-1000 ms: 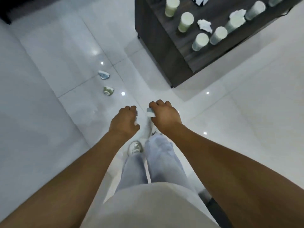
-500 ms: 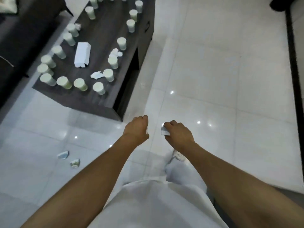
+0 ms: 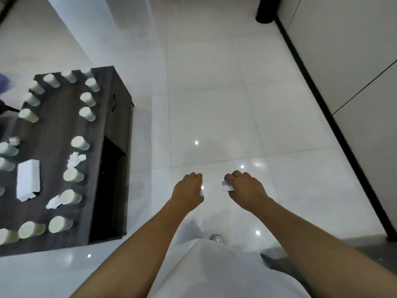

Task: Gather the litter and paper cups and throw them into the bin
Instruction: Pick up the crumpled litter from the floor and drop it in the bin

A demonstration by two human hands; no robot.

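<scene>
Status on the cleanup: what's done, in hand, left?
Done: nothing visibly binned. In hand: right hand grips a white scrap; left hand is curled, contents unclear. Left: many cups, a box and tissues on the table; dark bin ahead.

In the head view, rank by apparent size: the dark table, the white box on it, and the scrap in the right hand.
1. dark table
2. white box
3. scrap, smallest, though the right hand hides part of it.
</scene>
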